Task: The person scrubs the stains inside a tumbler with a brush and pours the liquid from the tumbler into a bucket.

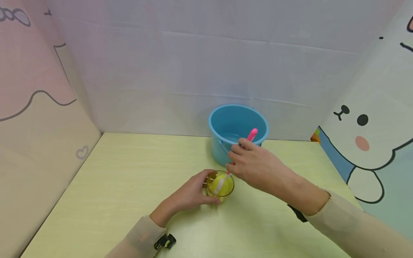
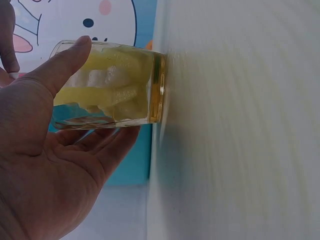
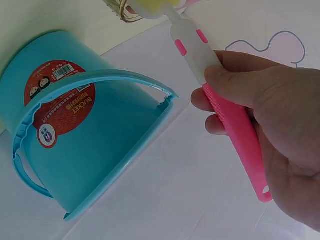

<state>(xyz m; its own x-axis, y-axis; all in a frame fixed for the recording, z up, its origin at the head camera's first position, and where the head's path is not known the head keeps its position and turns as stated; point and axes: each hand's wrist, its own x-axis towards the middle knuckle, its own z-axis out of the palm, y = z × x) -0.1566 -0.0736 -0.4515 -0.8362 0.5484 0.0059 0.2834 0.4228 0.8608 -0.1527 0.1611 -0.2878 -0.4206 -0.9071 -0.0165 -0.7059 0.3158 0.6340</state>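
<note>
An amber drinking glass stands upright on the table, and my left hand grips its side with the thumb along the near wall. Inside it sits the yellow-and-white sponge head of a cup brush, filling much of the glass in the left wrist view. My right hand holds the pink and white handle of that brush above the rim, fingers and thumb wrapped about it. The handle slants up and away to the right in the head view.
Just behind the glass, a blue bucket stands against the pale back wall; its handle hangs at the front. A red label is on its side. Printed cloth walls border the pale yellow table.
</note>
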